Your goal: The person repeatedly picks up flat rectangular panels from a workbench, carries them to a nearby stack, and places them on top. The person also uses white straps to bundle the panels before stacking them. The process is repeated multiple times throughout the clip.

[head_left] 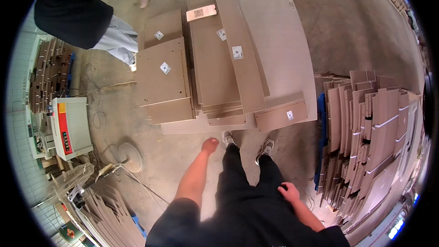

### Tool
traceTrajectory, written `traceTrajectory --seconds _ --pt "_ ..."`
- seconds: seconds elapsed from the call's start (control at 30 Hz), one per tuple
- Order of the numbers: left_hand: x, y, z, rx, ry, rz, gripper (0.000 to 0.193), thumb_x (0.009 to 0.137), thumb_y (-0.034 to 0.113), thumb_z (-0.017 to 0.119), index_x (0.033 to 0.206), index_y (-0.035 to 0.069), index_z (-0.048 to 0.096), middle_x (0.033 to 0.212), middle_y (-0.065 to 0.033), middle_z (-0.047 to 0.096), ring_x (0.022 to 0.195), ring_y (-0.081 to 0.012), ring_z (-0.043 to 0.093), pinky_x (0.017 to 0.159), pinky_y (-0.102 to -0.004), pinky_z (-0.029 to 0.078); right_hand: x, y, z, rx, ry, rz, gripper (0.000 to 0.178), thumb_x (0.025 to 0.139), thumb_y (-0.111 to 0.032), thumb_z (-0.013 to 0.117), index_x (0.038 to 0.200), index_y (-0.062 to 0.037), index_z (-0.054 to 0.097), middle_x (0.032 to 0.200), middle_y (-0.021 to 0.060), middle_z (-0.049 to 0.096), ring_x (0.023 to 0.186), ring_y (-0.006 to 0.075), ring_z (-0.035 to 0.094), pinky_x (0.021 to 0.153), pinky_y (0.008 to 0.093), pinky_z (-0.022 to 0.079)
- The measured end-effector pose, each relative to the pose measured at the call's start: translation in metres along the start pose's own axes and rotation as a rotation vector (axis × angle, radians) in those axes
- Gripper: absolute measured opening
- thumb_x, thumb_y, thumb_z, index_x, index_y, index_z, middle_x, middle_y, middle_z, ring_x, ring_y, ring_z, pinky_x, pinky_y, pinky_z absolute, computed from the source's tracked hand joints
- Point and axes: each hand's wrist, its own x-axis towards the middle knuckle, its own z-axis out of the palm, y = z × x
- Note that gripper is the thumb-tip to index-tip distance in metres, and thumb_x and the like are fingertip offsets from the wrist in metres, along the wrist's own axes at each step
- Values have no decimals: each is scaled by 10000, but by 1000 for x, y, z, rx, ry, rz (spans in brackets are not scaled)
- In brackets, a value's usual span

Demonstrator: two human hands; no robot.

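Boards lie flat in a broad pile just ahead of the person's shoes point(228, 138); whatever bears the pile is hidden beneath it. The left hand point(210, 146) is nearest, just short of the pile's near edge and apart from it, its fingers curled in; whether anything sits inside the curl I cannot tell. The right hand point(289, 193) hangs beside the right thigh, loosely parted, with nothing visible in it.

All these panels look stiff, smooth-faced and fairly dense, so they probably slide over one another, and their corners likely chip if knocked. The long narrow board point(235, 36) lies on top, running away from the person; it should feel unwieldy rather than very heavy, and is best taken by both long edges near its middle. The wide pale board point(283, 55), lower on the right, looks the heaviest and probably needs two people, one at each end. The squarish board point(164, 77) with small holes, on the left, seems manageable with a hand on each of two opposite sides. The short board point(276, 118) at the near right corner looks lightest; its near edge offers an easy hold, palm under and thumb above.
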Motion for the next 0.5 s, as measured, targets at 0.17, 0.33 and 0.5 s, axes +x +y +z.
traceTrajectory --seconds 0.17,0.33,0.5 --pt "128 -10 -20 -4 262 -218 497 939 404 621 1308 70 634 1289 -210 664 1226 -367 614 1054 -473 480 -23 -32 33 13 -22 126 463 857 -478 717 1192 -158 719 1205 104 681 1127 303 656 969 407 519" --pt "191 -94 38 362 597 80 585 948 387 622 1472 150 512 1462 -153 560 1366 -388 483 1119 -491 405 9 -32 31 16 -127 58 431 893 -439 696 1205 -141 694 1205 116 671 1154 320 636 971 409 516" --pt "147 24 39 -96 424 -257 854 777 468 850 1426 26 515 1511 -220 473 1380 -418 434 1151 -481 378 8 -27 52 84 -52 151 421 890 -439 692 1174 -130 711 1208 122 674 1157 324 630 985 418 506"
